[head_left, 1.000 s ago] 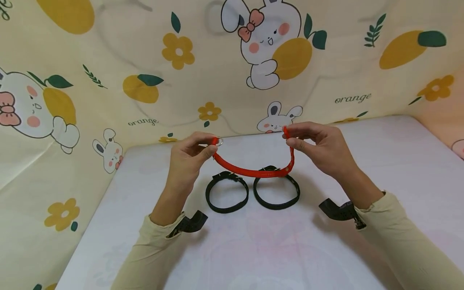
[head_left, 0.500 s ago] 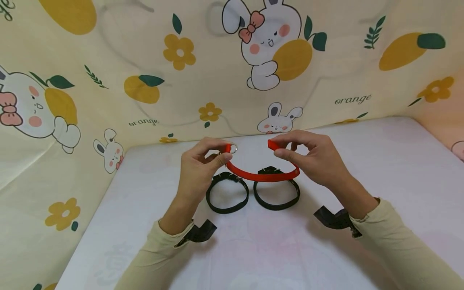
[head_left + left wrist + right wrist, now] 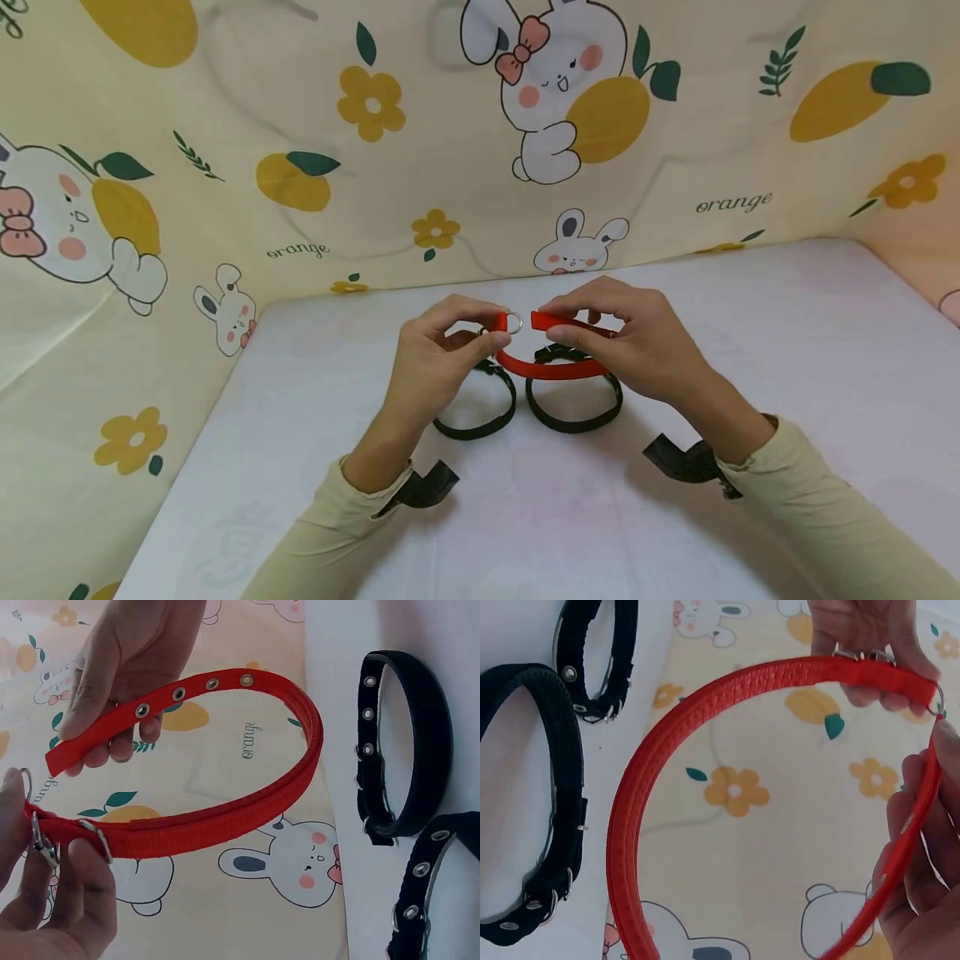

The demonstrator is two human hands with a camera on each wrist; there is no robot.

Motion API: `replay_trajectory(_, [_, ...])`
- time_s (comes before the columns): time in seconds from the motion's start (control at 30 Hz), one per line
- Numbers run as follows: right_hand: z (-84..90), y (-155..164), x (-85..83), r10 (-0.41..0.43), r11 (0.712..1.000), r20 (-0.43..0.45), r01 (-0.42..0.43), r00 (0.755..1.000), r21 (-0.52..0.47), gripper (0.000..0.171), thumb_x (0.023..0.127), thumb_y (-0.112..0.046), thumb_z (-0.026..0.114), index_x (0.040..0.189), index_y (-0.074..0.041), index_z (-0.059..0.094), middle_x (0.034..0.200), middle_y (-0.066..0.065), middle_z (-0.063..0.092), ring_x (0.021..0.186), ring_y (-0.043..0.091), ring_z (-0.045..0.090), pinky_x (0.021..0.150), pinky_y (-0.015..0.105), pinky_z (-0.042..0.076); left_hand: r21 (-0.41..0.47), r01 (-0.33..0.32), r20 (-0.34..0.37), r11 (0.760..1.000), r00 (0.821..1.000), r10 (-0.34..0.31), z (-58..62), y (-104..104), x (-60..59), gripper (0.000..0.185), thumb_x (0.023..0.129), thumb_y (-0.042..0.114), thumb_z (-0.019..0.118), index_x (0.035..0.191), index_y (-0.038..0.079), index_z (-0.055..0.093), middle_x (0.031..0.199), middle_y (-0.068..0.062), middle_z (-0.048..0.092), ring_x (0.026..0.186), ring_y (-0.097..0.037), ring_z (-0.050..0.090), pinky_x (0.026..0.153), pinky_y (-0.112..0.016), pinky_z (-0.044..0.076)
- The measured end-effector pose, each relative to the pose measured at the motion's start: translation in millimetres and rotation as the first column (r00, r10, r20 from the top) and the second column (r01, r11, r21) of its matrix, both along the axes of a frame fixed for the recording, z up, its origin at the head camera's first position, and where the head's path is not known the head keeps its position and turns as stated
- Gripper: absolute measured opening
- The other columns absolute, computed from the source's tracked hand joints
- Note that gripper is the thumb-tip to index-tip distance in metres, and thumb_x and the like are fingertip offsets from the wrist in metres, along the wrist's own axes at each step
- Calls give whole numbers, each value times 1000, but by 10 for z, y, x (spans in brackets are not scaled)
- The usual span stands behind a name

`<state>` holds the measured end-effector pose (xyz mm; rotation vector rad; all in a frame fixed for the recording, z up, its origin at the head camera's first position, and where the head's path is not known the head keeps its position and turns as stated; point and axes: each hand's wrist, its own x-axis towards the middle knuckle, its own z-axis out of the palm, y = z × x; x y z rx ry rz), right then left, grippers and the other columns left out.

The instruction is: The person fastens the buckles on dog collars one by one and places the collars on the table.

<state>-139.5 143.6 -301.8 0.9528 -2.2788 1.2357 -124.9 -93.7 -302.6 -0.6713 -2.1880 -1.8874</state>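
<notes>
White tabletop w/ bunny-print cloth backdrop behind.

Collars on the table, one held above

The held collar hung over two collars lying side by side, left collar, right collar, on the table.

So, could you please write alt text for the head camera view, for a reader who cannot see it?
Two hands hold a red woven strap collar bent into a loop above a white table: the left hand pinches the end with the metal ring, and the right hand brings the free tip close to it. Two buckled black collars lie below.
</notes>
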Motion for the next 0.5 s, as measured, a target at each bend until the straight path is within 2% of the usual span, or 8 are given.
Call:
replay_trajectory(0.23, [-16, -50, 24, 37, 999, -75, -36, 997, 11, 27, 78, -7, 83, 103, -18, 78, 96, -10, 74, 89, -1, 59, 68, 14, 50, -36, 10, -12, 999, 1000, -10, -31, 29, -2, 26, 83, 0, 77, 108, 1, 72, 103, -12, 68, 96, -17, 65, 77, -28, 60])
replay_trajectory(0.5, [-1, -60, 56, -15, 1000, -51, 16, 999, 19, 28, 78, -11, 84, 103, -20, 78, 92, -11, 74, 82, -1, 58, 62, 16, 48, -39, 28, 6, 999, 1000, -28, -59, 61, 6, 27, 83, 2, 78, 110, 1, 72, 104, -12, 70, 92, -18, 67, 76, -29, 61])
